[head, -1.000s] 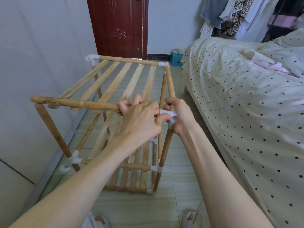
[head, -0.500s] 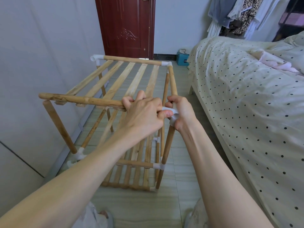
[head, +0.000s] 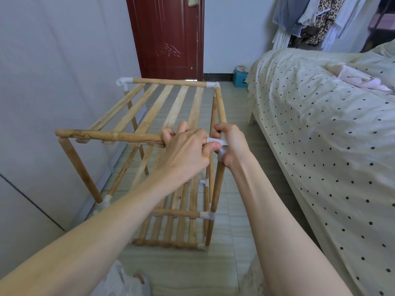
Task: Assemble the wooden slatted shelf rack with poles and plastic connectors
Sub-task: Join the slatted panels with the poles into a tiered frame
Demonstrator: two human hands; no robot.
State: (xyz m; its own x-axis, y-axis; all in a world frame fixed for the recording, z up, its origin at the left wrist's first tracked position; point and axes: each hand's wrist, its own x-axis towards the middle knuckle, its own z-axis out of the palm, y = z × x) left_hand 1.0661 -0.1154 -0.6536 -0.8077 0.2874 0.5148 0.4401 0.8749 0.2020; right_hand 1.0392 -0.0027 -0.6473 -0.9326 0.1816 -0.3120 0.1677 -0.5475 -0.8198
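Your left hand [head: 186, 150] grips the front pole [head: 106, 135] of the rack [head: 171, 107]; at its 3 o'clock, your right hand [head: 232, 144] holds the white connector [head: 221, 146].

Both bare forearms extend forward. Left hand [head: 185, 149] curls over a rounded wooden pole [head: 111, 135]; right hand [head: 232, 144] grips a white plastic corner connector [head: 221, 146], thumbs meeting.

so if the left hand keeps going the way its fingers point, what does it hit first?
The left hand grips the near top pole, knuckles aimed forward over the rack. Straight on, it would likely meet the top slats first, then the far pole; depth is hard to judge from this one view.
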